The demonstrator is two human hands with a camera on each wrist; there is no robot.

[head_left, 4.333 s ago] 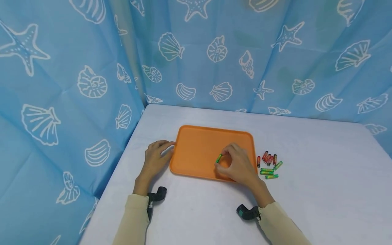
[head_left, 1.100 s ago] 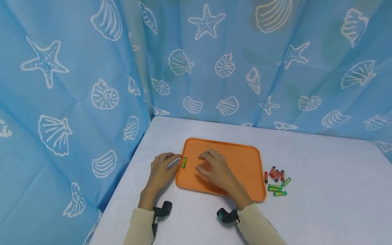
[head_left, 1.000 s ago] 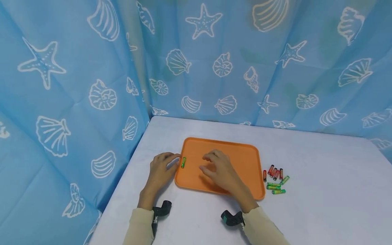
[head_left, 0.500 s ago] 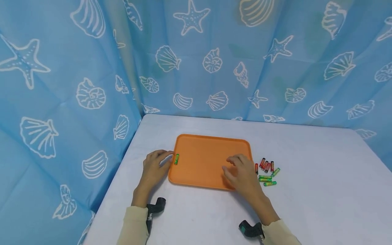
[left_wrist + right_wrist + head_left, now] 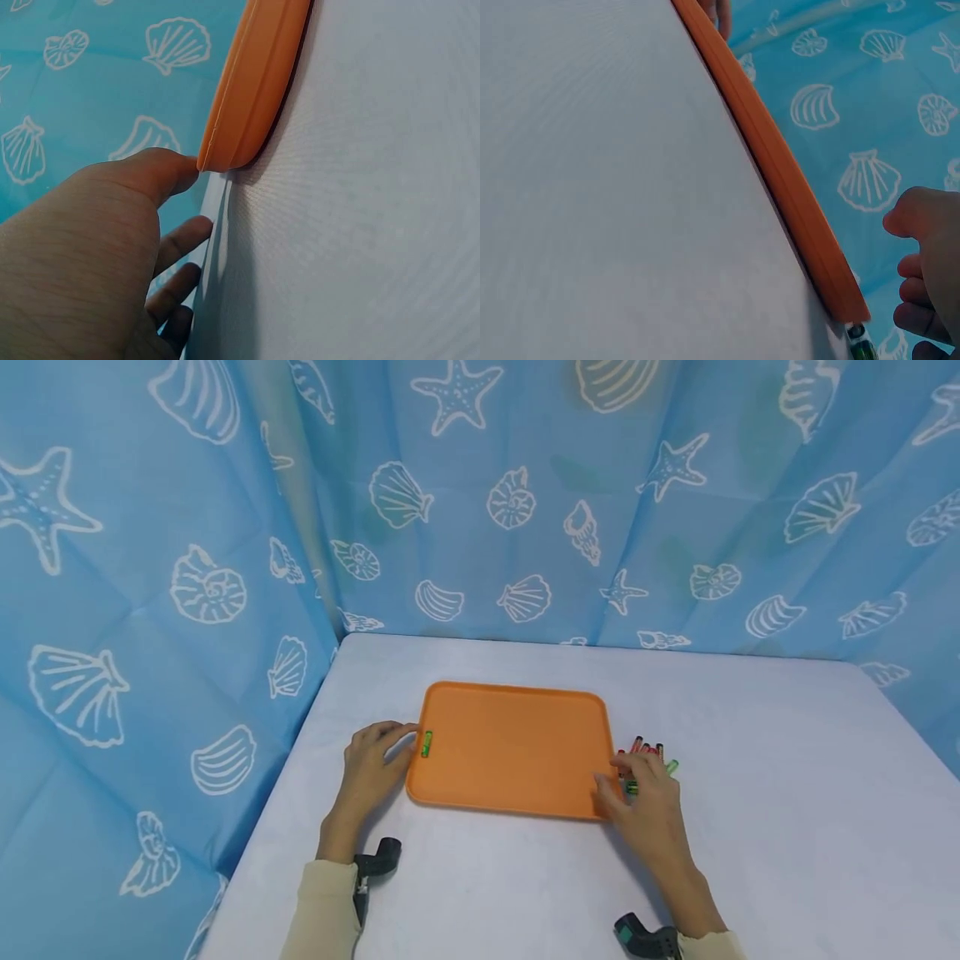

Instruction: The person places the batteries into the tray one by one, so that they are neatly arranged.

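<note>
Illumination is bright, even and diffuse across all three views, with no glare or blown highlights. In the head view, soft short shadows fall on the near side of the orange tray (image 5: 517, 727) and under the left hand (image 5: 371, 768) and right hand (image 5: 648, 797) on the white table (image 5: 787, 793). Straight edges bow slightly toward the frame borders, indicating wide-angle distortion. The small batteries (image 5: 648, 752) resolve poorly. Both wrist views are soft: the near skin is out of focus, and a fine moiré pattern covers the table surface.
</note>
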